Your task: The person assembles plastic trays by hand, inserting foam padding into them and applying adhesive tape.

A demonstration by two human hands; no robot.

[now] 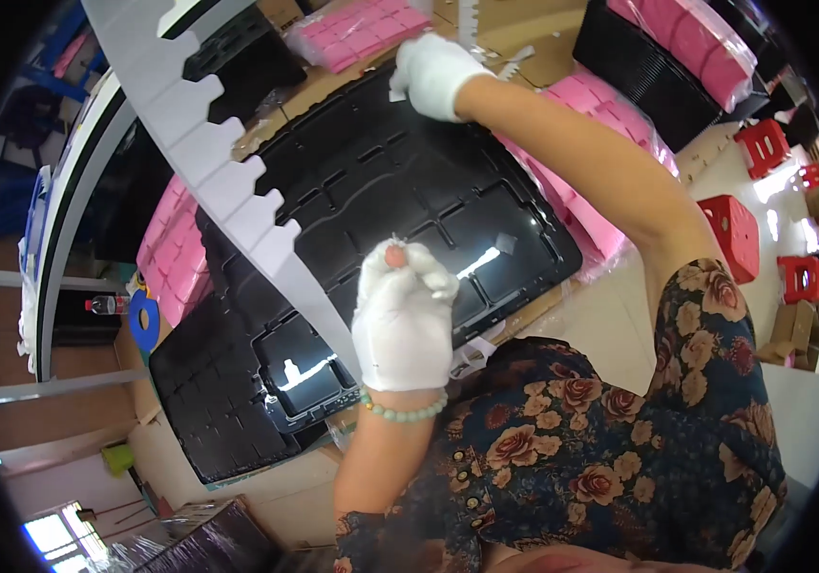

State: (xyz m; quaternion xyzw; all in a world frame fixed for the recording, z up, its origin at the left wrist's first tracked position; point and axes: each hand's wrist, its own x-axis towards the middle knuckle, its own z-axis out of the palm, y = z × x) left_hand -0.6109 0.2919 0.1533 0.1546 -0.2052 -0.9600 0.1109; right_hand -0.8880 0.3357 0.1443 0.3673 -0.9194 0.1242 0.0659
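My left hand (pixel 405 320) wears a white glove with one bare fingertip and a bead bracelet at the wrist. Its fingers are curled together above a black moulded plastic panel (pixel 362 205); what they pinch, if anything, is too small to name. A long pale strip with a notched edge (pixel 228 201) slants down from the upper left and passes behind this hand; I cannot tell whether it is gripped. Stretched to the panel's far edge, my gloved right hand (pixel 440 78) has its fingers closed by a small pale tab (pixel 397 95). A grey square piece (pixel 506 244) lies on the panel.
Another black panel (pixel 228 372) lies to the near left. Pink moulded pieces (pixel 357 33) in clear film surround the panels. Black crates (pixel 648 72) stand at the far right, with red stools (pixel 732 234) on the floor. A blue tape roll (pixel 144 320) sits at the left.
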